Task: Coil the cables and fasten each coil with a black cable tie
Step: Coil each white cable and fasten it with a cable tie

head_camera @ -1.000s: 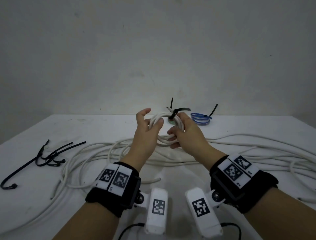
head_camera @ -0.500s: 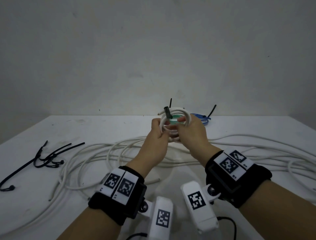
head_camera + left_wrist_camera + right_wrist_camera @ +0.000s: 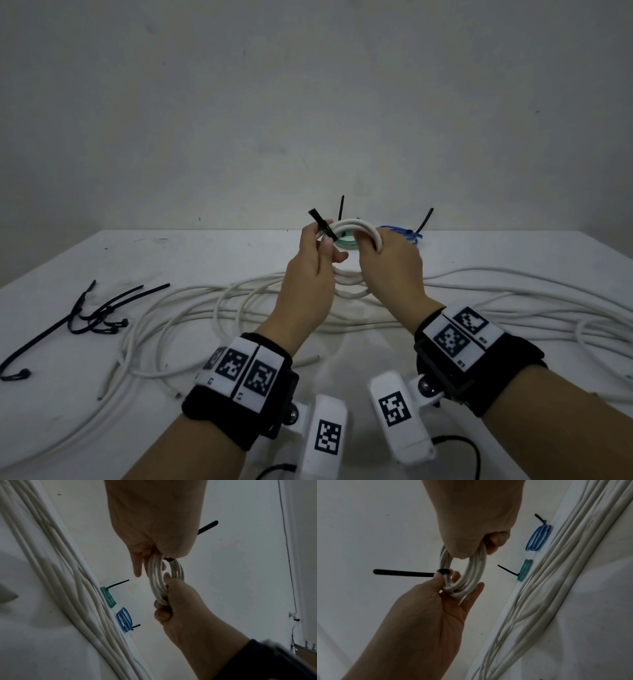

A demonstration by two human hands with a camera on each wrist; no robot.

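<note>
A small white cable coil [image 3: 358,226] hangs in the air between both hands, above the table. A black cable tie [image 3: 322,224] is wrapped round the coil's left side, and its tail [image 3: 402,572] sticks out away from the coil. My left hand [image 3: 325,241] pinches the coil with thumb and forefinger right at the tie; in the right wrist view its other fingers [image 3: 478,588] are straight. My right hand [image 3: 371,240] grips the coil's right side with curled fingers [image 3: 164,614]. The tie's head is hidden by the left thumb.
Long loose white cables [image 3: 205,308] sprawl across the white table [image 3: 85,260] under the hands. Several spare black ties [image 3: 96,315] lie at the left. A green coil [image 3: 346,242] and a blue coil [image 3: 400,233], each tied, rest by the far edge against the wall.
Both hands have raised the coil and moved it farther away. The tie's tail, which pointed right, now points up and left. My left hand has closed from loose fingers to a pinch at the tie.
</note>
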